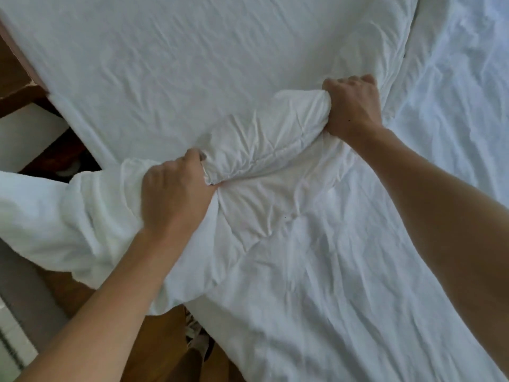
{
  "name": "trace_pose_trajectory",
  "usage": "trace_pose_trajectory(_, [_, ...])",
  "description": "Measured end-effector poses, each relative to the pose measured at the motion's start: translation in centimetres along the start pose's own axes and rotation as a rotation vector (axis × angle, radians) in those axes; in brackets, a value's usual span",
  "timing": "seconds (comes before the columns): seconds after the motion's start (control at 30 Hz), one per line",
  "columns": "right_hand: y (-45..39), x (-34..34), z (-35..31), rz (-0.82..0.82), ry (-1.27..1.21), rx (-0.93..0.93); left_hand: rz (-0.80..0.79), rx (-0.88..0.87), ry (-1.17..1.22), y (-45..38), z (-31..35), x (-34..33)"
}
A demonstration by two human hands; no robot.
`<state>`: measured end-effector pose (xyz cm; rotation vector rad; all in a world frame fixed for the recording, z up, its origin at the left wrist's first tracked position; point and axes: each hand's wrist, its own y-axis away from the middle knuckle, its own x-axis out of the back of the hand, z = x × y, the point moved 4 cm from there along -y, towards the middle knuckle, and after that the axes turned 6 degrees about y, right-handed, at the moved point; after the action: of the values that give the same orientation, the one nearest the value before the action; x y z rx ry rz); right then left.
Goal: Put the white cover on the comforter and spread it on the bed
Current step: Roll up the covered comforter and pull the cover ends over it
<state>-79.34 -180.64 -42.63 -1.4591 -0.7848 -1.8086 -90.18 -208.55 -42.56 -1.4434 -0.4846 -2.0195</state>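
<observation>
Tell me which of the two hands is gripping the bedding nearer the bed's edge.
The left hand: it grips the bunched white comforter where fabric spills over the bed's edge toward the wooden floor. The right hand grips farther in.

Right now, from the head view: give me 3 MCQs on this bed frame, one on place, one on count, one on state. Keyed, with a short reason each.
1. Where does the left hand grip the bedding?
A. near the bed's left edge
B. at the far headboard
C. on the floor

2. How many hands grip the comforter?
A. none
B. one
C. two

3. What state is the white cloth on the bed in between the hands?
A. flat and smooth
B. bunched and wrinkled
C. folded in a neat stack

Key: 1 A, the wooden floor shows just beside and below it. 2 C, the right hand also clutches it. 3 B, a puffy creased roll runs between the fists.
</observation>
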Motion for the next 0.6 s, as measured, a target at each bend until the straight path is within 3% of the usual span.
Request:
trace_pose_trajectory(0.27, [11.2,-0.6,4.1,0.036,0.032,-0.077,0.064,-0.071,0.065,9.1,5.5,-1.1])
trace_pose_trajectory(0.6, [23.6,-4.7,9.4,0.179,-0.045,-0.014,0.074,-0.010,0.049,22.2,14.1,-5.7])
